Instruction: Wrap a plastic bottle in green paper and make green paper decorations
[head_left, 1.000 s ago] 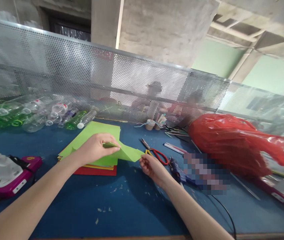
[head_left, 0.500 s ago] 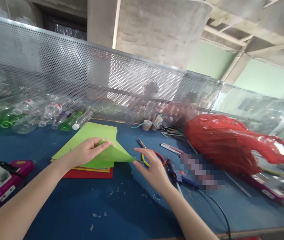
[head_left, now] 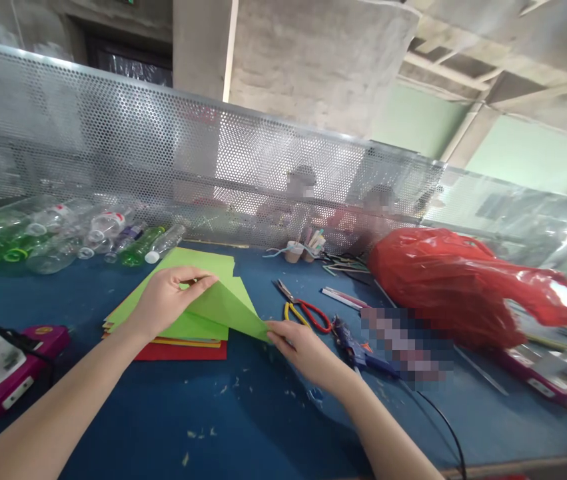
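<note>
A green paper sheet (head_left: 233, 310) is lifted at an angle, partly folded over. My left hand (head_left: 170, 297) pinches its upper left part between thumb and fingers. At the sheet's right corner, my right hand (head_left: 300, 347) holds the tip with its fingers together. Beneath the left hand lies a stack of coloured paper (head_left: 198, 258), green on top, with yellow and red (head_left: 188, 351) edges showing at the front.
Scissors (head_left: 308, 313) and a blue glue gun (head_left: 358, 350) with a black cable lie right of my hands. Plastic bottles (head_left: 143, 245) line the back left. A red bag (head_left: 433, 287) sits right; a magenta box (head_left: 18, 380) stands left. People show behind the mesh.
My right hand's fingers have closed on the sheet's corner, a little lower than before. My left hand has shifted slightly left and up, and the sheet is spread at a different angle.
</note>
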A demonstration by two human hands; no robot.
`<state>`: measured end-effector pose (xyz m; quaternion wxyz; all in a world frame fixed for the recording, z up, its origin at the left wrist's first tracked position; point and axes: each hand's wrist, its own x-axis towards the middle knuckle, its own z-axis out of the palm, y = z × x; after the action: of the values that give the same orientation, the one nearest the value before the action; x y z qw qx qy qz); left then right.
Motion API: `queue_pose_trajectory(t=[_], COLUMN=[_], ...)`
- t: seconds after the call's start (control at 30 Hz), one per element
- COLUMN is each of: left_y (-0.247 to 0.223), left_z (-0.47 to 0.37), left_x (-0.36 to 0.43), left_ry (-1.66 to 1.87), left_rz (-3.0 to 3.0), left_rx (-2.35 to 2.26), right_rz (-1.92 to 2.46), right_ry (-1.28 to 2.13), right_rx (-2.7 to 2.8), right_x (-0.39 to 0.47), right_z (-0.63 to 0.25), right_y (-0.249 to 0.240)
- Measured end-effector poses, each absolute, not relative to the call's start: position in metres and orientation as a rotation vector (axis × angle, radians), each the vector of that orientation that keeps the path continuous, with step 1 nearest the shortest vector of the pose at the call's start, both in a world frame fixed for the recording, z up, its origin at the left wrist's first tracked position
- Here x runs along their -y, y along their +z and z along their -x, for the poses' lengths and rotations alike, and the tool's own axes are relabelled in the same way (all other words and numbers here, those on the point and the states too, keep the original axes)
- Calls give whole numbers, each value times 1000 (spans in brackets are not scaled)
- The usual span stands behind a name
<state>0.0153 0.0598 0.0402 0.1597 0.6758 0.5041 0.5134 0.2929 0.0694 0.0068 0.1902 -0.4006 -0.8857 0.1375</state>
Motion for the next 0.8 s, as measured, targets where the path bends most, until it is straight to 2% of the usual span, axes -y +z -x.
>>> queue_pose_trajectory(t=[0.07,0.23,0.3,0.5,0.57,0.67,0.8], left_y=[42,44,40,14,4,-5,-2], left_z=[-17,-19,-22,-47,-62,-83,-98], left_x=[-57,-51,-51,-53,-52,-50,-45], left_ry=[1464,779,692,707,780,869,1028], left_rz=[-1905,-1790,-1800,-1932,-1926,-1739,-1418], left_rx=[-1423,-1053,-1087,-1214,-1216,-1124,-885], right_rz=[1105,1187,1214,1034,960,863,738], right_ry=[369,467,592,1255,1375,1394,1239], right_rx=[2486,2250,2093,1598,1506,1522,1691], right_x=[-71,-80,-84,-84,-79,-70,-65], right_z=[-295,-297,-297,-289,-282,-272,-268], right_y=[7,5,4,5,7,10,13])
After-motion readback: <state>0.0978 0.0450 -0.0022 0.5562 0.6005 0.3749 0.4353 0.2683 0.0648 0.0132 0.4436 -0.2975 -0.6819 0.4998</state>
